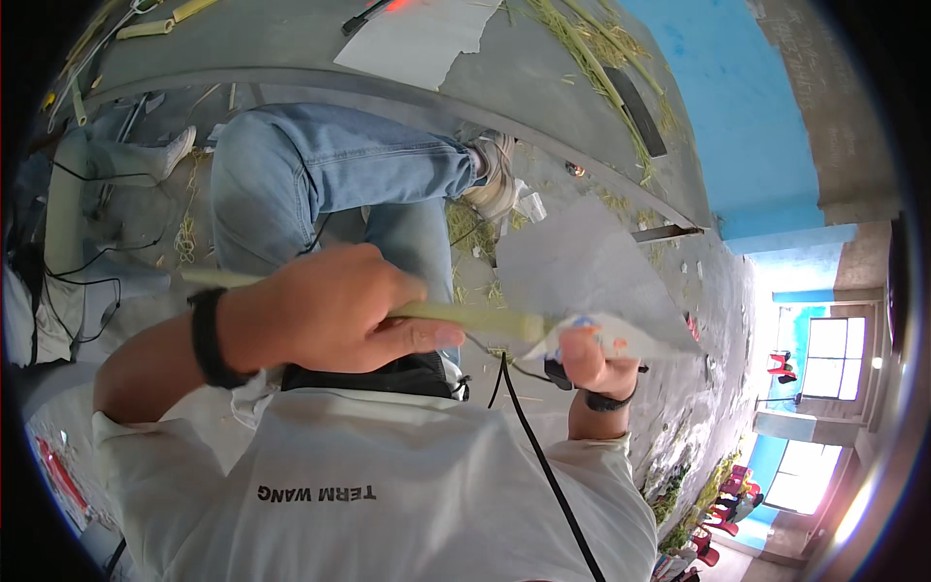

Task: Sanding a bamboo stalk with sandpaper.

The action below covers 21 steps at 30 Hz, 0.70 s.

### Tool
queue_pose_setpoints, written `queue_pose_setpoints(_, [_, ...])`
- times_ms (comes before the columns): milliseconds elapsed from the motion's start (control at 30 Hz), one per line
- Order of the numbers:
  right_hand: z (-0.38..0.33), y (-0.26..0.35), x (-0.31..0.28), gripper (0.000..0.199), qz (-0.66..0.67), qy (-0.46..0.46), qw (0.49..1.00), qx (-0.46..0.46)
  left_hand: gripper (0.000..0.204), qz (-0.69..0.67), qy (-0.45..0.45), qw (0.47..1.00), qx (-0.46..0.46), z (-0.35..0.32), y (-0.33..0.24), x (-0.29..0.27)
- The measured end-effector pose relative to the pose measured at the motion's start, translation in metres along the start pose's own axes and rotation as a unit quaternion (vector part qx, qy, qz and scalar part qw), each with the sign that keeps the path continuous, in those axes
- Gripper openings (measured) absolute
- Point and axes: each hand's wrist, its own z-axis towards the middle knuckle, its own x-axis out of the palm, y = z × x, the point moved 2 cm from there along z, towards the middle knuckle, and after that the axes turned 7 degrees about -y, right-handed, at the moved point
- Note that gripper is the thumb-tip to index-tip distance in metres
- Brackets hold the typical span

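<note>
My left hand, with a black band on its wrist, is closed round a pale green bamboo stick. The stick lies crosswise over my lap, and its far-left end shows beyond the hand. At its right end my right hand grips a grey sheet that looks like sandpaper, thumb on top. The sheet's pale printed back curls round the stick's end and hides it. Most of my right fingers are out of sight beneath the sheet.
Beyond my knees stands a grey table with a torn white paper, cut bamboo pieces, green strips and a dark flat bar. Shavings litter the floor. A black cable hangs across my shirt.
</note>
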Motion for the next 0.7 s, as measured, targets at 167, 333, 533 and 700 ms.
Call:
queue_pose_setpoints(167, [0.003,0.011,0.005,0.022,-0.028,0.005,0.999,0.017,0.059,-0.105,0.103,0.988,-0.042,-0.001,0.003,-0.01])
queue_pose_setpoints(333, [0.016,0.007,0.021,0.021,0.159,-0.122,0.947,0.253,0.062,0.085,-0.076,0.993,0.011,-0.014,-0.003,-0.009])
queue_pose_setpoints(533, [0.034,0.004,0.031,0.031,0.087,-0.177,0.929,0.314,0.057,0.229,-0.186,0.954,0.053,-0.019,-0.009,-0.008])
queue_pose_setpoints(700, [0.03,0.009,0.03,0.027,0.023,-0.158,0.977,0.143,0.058,0.149,-0.154,0.976,0.03,-0.02,-0.01,-0.009])
